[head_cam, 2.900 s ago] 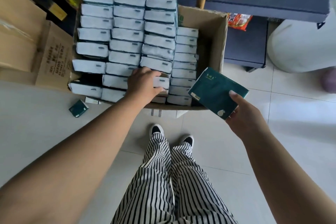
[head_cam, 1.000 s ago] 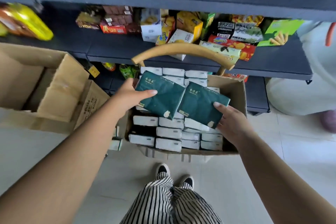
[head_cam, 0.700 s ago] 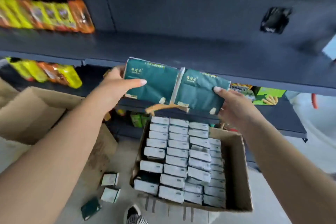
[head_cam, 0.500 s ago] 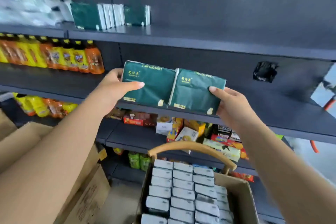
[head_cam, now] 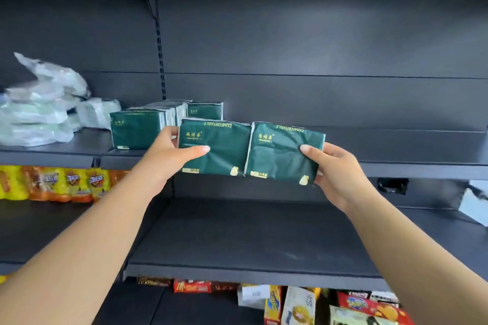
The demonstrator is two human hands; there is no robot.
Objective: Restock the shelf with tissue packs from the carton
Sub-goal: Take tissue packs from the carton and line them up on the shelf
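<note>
Head view shows both dark green tissue packs, lifted from the carton a moment ago, now raised side by side before the upper shelf (head_cam: 396, 159), left hand (head_cam: 169, 155) gripping the left pack (head_cam: 224, 150), right hand (head_cam: 335, 169) gripping the right pack (head_cam: 280, 152), just right of the shelved row of packs (head_cam: 137, 129); placement appears imminent.

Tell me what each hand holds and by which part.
Left hand grips one green tissue pack by its left edge; right hand grips the other pack by its right edge.
</note>
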